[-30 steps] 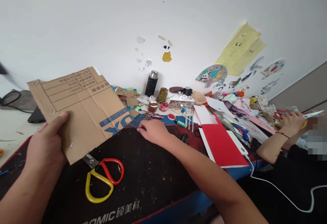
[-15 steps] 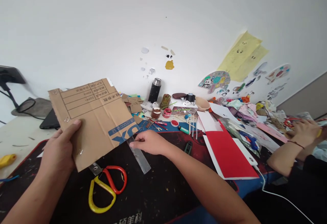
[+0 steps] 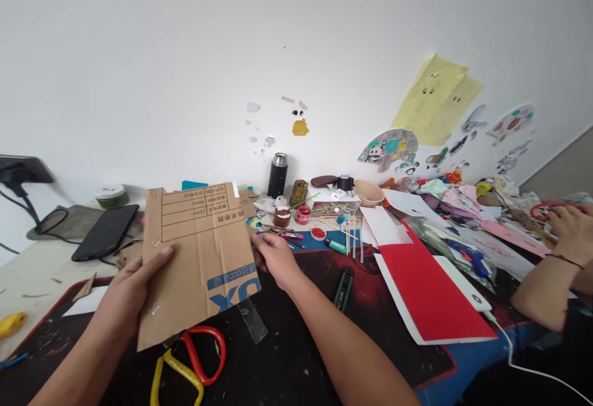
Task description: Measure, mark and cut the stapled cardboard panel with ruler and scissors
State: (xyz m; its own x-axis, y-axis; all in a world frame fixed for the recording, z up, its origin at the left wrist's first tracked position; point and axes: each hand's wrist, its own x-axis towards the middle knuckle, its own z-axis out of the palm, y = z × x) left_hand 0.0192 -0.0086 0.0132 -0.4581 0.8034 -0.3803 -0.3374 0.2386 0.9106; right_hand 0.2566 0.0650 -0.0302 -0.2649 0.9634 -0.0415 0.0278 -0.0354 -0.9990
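A piece of brown cardboard (image 3: 194, 251) with blue print, a printed table and several staples is held up over the dark mat. My left hand (image 3: 125, 288) grips its left edge, thumb on the front face and fingers hidden behind. At its right edge, my right hand (image 3: 277, 259) has its thumb and curled fingers closed on the board, the fingertips partly hidden. Below the cardboard lies a clear plastic strip (image 3: 256, 322), its upper end covered. Scissors (image 3: 204, 356) with one red and one yellow handle rest on the mat, blades hidden under the board.
A green-black cutter (image 3: 343, 288) lies right of my forearm. Farther right are a red sheet (image 3: 430, 288) and a white power bank (image 3: 463, 282) with a cable. A black flask (image 3: 278, 175) stands by the wall. Another person's hand (image 3: 567, 233) works at far right.
My right hand has let go of the clear strip and moved up to the cardboard's right edge. The cardboard has shifted right and down in view; the strip lies on the mat.
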